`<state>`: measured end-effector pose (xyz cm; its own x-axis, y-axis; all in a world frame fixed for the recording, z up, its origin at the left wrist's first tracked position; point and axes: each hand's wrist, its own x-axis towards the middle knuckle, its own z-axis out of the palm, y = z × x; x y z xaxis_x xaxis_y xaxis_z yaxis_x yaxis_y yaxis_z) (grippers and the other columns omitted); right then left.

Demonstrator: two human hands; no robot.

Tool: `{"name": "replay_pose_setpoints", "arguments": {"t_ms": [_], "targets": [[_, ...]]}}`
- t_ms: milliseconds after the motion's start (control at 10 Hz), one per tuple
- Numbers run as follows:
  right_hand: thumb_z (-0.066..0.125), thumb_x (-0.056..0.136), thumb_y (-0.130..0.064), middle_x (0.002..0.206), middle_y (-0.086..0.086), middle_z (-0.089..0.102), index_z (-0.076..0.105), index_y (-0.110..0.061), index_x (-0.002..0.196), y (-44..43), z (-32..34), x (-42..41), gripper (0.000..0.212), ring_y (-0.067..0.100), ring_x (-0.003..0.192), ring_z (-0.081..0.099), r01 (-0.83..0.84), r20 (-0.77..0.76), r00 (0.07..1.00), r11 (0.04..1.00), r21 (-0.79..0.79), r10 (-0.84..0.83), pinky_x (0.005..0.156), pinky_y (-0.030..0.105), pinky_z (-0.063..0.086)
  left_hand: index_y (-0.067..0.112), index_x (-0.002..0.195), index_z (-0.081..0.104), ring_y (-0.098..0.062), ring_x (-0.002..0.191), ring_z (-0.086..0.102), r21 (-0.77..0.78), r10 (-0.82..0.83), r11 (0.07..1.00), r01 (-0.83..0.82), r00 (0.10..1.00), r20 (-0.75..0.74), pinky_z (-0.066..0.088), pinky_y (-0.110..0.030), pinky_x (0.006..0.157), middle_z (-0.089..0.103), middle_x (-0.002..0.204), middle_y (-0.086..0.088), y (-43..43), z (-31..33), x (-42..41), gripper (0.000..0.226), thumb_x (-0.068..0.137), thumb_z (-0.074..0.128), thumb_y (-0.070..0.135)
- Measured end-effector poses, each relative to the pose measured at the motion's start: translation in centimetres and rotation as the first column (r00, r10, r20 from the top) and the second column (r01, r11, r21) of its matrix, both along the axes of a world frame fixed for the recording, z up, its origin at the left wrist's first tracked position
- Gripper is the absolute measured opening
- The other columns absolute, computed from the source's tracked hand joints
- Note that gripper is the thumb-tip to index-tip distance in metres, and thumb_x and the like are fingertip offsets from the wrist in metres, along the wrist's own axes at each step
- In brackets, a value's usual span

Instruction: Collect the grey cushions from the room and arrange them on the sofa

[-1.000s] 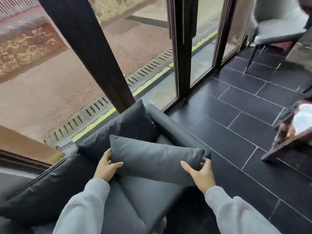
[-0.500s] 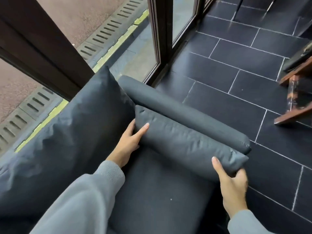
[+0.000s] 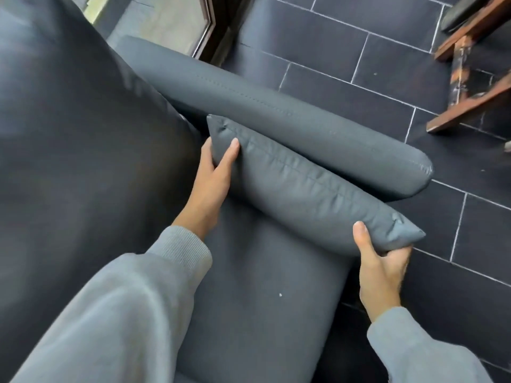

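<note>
A small oblong grey cushion (image 3: 304, 189) stands on its long edge on the sofa seat (image 3: 262, 299), leaning against the padded armrest (image 3: 276, 117). My left hand (image 3: 213, 178) grips the cushion's far end, thumb on its face. My right hand (image 3: 378, 266) holds its near corner from below, at the seat's front edge. A large dark grey back cushion (image 3: 83, 134) fills the left side, against the sofa back. Grey sleeves cover both my arms.
Dark tiled floor (image 3: 359, 64) lies to the right of the sofa. A wooden furniture frame (image 3: 467, 87) stands at the upper right. A dark door frame with glass (image 3: 210, 29) is just behind the armrest.
The cushion has gone from held in the air over the seat to standing against the armrest. Both hands stayed on its ends. My view has dropped closer to the sofa.
</note>
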<state>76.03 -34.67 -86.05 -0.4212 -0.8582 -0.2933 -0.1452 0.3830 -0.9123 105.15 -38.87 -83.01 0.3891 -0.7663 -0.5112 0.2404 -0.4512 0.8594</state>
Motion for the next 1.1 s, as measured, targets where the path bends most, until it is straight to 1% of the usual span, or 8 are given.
{"name": "replay_pose_setpoints", "arguments": {"t_ms": [100, 200, 300, 400, 600, 700, 900, 1100], "targets": [[0.085, 0.059, -0.079, 0.146, -0.019, 0.055, 0.043, -0.032, 0.151, 0.2, -0.5, 0.2, 0.111, -0.007, 0.133, 0.051, 0.0, -0.008, 1.0, 1.0, 0.015, 0.0, 0.118, 0.036, 0.039, 0.045, 0.137, 0.051, 0.002, 0.124, 0.064, -0.044, 0.014, 0.999, -0.011, 0.998, 0.064, 0.049, -0.038, 0.113, 0.068, 0.135, 0.021, 0.2, -0.8, 0.0, 0.05, 0.092, 0.07, 0.058], [0.087, 0.063, -0.073, 0.141, -0.019, 0.06, 0.05, -0.039, 0.139, -1.5, -0.9, 1.7, 0.091, -0.003, 0.13, 0.056, -0.014, 0.03, 0.999, 1.0, -0.002, 0.015, 0.114, 0.035, 0.043, 0.049, 0.13, 0.052, -0.001, 0.122, 0.065, -0.039, 0.066, 0.997, -0.062, 0.989, 0.134, 0.051, -0.042, 0.111, 0.068, 0.132, 0.018, 0.4, -1.2, 1.6, 0.052, 0.085, 0.069, 0.068], [0.087, 0.06, -0.075, 0.129, -0.032, 0.062, 0.049, -0.051, 0.124, -3.5, -1.6, 2.9, 0.078, -0.012, 0.123, 0.057, -0.088, 0.029, 0.996, 0.995, 0.041, 0.087, 0.107, 0.024, 0.043, 0.06, 0.127, 0.05, 0.004, 0.127, 0.06, -0.027, 0.101, 0.995, -0.098, 0.981, 0.167, 0.047, -0.043, 0.114, 0.064, 0.135, 0.028, 0.5, -1.9, 2.7, 0.045, 0.086, 0.066, 0.072], [0.085, 0.052, -0.081, 0.11, -0.051, 0.059, 0.049, -0.056, 0.114, -4.4, -2.2, 2.4, 0.076, -0.025, 0.111, 0.054, -0.131, 0.028, 0.991, 0.985, 0.11, 0.128, 0.098, 0.015, 0.04, 0.052, 0.142, 0.046, 0.003, 0.131, 0.056, -0.009, 0.095, 0.995, -0.096, 0.974, 0.208, 0.045, -0.044, 0.116, 0.06, 0.139, 0.03, 0.4, -2.1, 2.2, 0.058, 0.089, 0.063, 0.071], [0.085, 0.049, -0.084, 0.113, -0.037, 0.068, 0.056, -0.052, 0.116, -5.0, -1.9, 1.1, 0.08, -0.021, 0.108, 0.058, -0.266, 0.098, 0.963, 0.936, 0.231, 0.25, 0.095, 0.015, 0.042, 0.054, 0.142, 0.045, 0.011, 0.121, 0.056, 0.069, 0.054, 0.995, -0.078, 0.953, 0.299, 0.046, -0.05, 0.114, 0.061, 0.121, 0.044, 0.0, -2.2, 2.0, 0.059, 0.089, 0.058, 0.076], [0.084, 0.053, -0.083, 0.12, -0.034, 0.062, 0.053, -0.047, 0.129, -5.1, -1.5, 1.1, 0.09, -0.021, 0.109, 0.054, -0.327, 0.13, 0.945, 0.898, 0.295, 0.301, 0.094, 0.014, 0.04, 0.056, 0.144, 0.039, 0.0, 0.116, 0.058, 0.161, -0.035, 0.986, -0.029, 0.923, 0.383, 0.048, -0.048, 0.111, 0.062, 0.119, 0.037, -0.6, -2.1, 2.0, 0.063, 0.088, 0.05, 0.083], [0.082, 0.062, -0.078, 0.137, -0.023, 0.05, 0.039, -0.034, 0.154, -5.6, 0.5, 0.1, 0.11, -0.001, 0.127, 0.046, -0.434, 0.184, 0.901, 0.825, 0.362, 0.393, 0.104, 0.021, 0.035, 0.053, 0.155, 0.025, -0.03, 0.136, 0.051, 0.293, -0.048, 0.952, -0.085, 0.907, 0.417, 0.043, -0.058, 0.114, 0.053, 0.148, 0.011, -0.2, -1.3, 0.9, 0.084, 0.081, 0.034, 0.092], [0.081, 0.072, -0.07, 0.149, -0.005, 0.044, 0.029, -0.021, 0.159, -4.3, 4.9, -3.8, 0.112, 0.015, 0.139, 0.042, -0.522, -0.017, 0.811, 0.735, 0.433, 0.585, 0.114, 0.037, 0.036, 0.031, 0.168, 0.018, -0.029, 0.159, 0.024, 0.451, -0.196, 0.891, -0.044, 0.86, 0.471, 0.017, -0.04, 0.126, 0.027, 0.174, 0.001, 5.0, 2.3, -2.2, 0.084, 0.099, 0.03, 0.077]]}}
